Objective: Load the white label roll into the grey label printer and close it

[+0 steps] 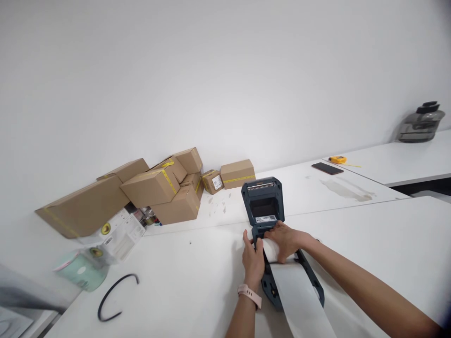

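Note:
A dark blue label printer [271, 286] lies on the white table with its lid [264, 202] raised. Inside sits a roll of white label paper [270, 249], and a long strip of paper [299, 295] runs from it toward me over the printer's front. My right hand [284, 238] grips the roll from above and the right, its fingertips partly hidden behind it. At the printer's left side, my left hand [252, 260] holds the edge, thumb beside the roll's left end and fingers outside. A pink watch band circles the left wrist.
Cardboard boxes [151, 188] are piled against the wall at left, with a smaller box [237, 173] behind the printer. A black curved cable [105, 298] and a mint-green container [82, 272] lie left. Right are a phone [327, 168], a yellow tape measure [337, 159] and a jug [421, 124].

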### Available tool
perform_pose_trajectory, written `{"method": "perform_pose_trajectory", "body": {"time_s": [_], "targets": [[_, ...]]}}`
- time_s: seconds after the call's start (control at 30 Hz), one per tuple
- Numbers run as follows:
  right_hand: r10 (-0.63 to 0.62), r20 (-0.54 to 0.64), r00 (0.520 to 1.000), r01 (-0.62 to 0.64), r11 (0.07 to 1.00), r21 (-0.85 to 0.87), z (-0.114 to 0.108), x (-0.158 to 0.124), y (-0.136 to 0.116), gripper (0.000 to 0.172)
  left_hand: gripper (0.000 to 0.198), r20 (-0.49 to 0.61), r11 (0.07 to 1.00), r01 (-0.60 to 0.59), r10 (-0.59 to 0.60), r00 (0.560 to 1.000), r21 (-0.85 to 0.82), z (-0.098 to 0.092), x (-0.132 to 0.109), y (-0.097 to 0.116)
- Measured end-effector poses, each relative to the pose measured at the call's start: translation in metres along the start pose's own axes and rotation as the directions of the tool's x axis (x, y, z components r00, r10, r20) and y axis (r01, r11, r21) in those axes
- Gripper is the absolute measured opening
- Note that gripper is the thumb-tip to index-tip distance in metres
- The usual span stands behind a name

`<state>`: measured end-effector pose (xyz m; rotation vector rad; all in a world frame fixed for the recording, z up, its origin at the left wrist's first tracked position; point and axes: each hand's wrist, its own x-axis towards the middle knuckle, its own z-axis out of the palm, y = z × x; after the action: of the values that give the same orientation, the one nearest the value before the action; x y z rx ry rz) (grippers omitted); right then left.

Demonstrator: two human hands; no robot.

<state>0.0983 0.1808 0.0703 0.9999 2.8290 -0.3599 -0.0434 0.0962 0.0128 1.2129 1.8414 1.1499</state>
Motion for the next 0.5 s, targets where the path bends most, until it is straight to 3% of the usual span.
{"method": "perform_pose_trajectory", "body": {"time_s": [0.2,0.3,0.4,0.5], "targets": [[-0.039,0.075,0.996,0.035,0.998,0.052,-0.004,0.004,0.002,0.072,0.073,0.094,0.965,0.124,-0.105,0.990,-0.230,-0.003,0.012,-0.008],[-0.032,0.058,0.998,0.026,0.994,0.110,-0.015,-0.004,0.002,0.076,0.077,0.116,0.940,0.140,-0.109,0.987,-0.310,-0.004,0.015,-0.012],[-0.086,-0.012,0.996,0.086,0.948,0.306,-0.033,-0.034,0.004,0.074,0.074,0.058,0.970,0.094,-0.083,0.995,-0.223,-0.002,0.015,-0.015],[-0.183,-0.161,0.970,0.241,0.806,0.540,-0.045,-0.086,0.020,0.074,0.075,0.012,0.992,0.063,-0.062,0.998,-0.106,0.001,0.012,-0.014]]}}
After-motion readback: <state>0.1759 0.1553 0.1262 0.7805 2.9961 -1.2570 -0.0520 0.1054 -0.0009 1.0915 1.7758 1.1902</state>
